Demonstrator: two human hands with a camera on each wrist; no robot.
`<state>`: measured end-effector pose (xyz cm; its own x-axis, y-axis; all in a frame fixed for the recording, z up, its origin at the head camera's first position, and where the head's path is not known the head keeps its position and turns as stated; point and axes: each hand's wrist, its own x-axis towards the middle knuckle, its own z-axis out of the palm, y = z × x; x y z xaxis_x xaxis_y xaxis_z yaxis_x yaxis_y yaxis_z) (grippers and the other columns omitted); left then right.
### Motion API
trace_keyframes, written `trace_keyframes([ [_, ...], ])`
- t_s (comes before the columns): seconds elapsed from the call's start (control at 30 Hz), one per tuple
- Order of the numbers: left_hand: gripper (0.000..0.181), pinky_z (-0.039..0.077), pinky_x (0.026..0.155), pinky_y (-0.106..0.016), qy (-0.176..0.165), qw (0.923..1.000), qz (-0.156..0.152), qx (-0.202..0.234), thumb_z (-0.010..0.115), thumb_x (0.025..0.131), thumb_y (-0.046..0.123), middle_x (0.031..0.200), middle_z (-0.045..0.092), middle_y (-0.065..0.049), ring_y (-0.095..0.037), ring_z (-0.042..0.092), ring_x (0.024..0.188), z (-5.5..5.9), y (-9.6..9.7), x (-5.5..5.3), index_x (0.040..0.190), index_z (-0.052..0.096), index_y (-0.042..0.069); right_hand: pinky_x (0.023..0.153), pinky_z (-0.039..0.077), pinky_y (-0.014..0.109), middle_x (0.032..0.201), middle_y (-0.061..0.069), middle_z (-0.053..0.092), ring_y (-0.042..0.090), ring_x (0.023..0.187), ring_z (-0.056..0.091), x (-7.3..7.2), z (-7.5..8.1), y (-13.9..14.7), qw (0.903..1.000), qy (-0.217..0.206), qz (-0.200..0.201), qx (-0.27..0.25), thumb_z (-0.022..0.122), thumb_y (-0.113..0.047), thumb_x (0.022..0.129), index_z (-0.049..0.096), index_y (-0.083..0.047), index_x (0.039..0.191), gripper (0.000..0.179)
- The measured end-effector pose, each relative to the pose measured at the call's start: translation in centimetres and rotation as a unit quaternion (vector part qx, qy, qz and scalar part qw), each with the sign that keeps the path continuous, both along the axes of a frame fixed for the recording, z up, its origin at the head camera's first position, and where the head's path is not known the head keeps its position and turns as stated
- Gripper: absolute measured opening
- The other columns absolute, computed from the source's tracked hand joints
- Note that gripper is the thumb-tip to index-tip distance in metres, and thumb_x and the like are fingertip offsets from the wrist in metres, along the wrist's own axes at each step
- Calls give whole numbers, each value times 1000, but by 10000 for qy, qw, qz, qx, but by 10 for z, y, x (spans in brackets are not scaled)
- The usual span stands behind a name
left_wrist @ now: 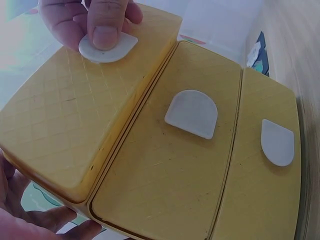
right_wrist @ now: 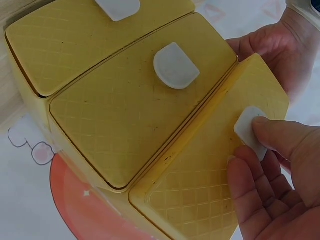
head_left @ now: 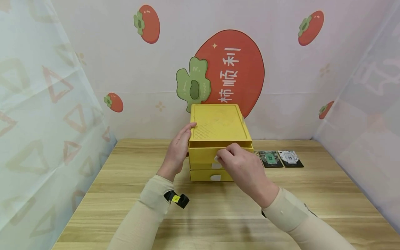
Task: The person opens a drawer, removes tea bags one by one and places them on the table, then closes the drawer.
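Observation:
A yellow three-drawer cabinet [head_left: 218, 121] stands on the table, its top drawer [head_left: 201, 155] pulled partly out. My right hand [head_left: 245, 170] pinches that drawer's white handle [right_wrist: 250, 131] between thumb and fingers. Against the cabinet's left side rests my left hand [head_left: 176, 152], fingers extended along the wall and a fingertip at the top edge. Below, the middle drawer [left_wrist: 165, 165] and the bottom drawer [left_wrist: 267, 200] are closed, each with a white tab handle. The inside of the top drawer is mostly hidden.
Several small dark printed cards or packets [head_left: 271, 159] lie in a row on the wooden table [head_left: 131, 208], right of the cabinet. Behind it hangs a backdrop [head_left: 140, 76] printed with red persimmons, and more printed sheets flank the table.

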<state>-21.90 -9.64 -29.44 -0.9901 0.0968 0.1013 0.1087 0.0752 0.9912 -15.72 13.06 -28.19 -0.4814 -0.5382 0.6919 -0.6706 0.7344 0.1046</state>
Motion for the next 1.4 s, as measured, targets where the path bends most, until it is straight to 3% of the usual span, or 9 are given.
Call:
trace_keyframes([
  [0.2, 45, 51, 102, -47, -20, 10000, 37, -11, 29, 113, 44, 163, 39, 15, -18, 47, 141, 0, 0, 0, 150, 54, 37, 47, 50, 28, 90, 8, 65, 14, 60, 62, -4, -1, -1, 10000, 2, -16, 1, 85, -19, 90, 71, -11, 98, 17],
  [0.53, 45, 39, 117, -49, 83, 9999, 65, -114, 29, 113, 44, 164, 38, 15, -14, 36, 150, 0, 0, 0, 151, 53, 35, 50, 54, 29, 90, 9, 65, 15, 62, 63, -9, 0, -2, 9999, -81, -73, 42, 84, -20, 90, 72, -10, 100, 19],
  [0.83, 46, 34, 121, -51, 83, 9998, 87, -165, 30, 113, 45, 164, 37, 16, -12, 31, 153, 0, 0, 1, 152, 53, 35, 49, 52, 28, 89, 7, 62, 14, 62, 61, -12, 0, -2, 9998, -140, -141, 12, 85, -20, 90, 72, -11, 100, 19],
  [1.07, 45, 36, 119, -52, 57, 9998, 94, -171, 30, 113, 45, 164, 38, 17, -12, 32, 152, 0, 0, 0, 150, 54, 37, 48, 51, 28, 89, 7, 62, 15, 63, 61, -15, -1, -3, 9996, -123, -245, 34, 85, -21, 90, 71, -12, 100, 19],
  [1.4, 45, 29, 124, -48, 89, 9996, 156, -197, 31, 113, 44, 163, 39, 16, -11, 31, 153, 0, 1, 0, 150, 54, 36, 48, 52, 28, 90, 7, 64, 16, 64, 63, -18, -1, -3, 9995, -129, -267, 56, 84, -23, 91, 70, -12, 100, 19],
])
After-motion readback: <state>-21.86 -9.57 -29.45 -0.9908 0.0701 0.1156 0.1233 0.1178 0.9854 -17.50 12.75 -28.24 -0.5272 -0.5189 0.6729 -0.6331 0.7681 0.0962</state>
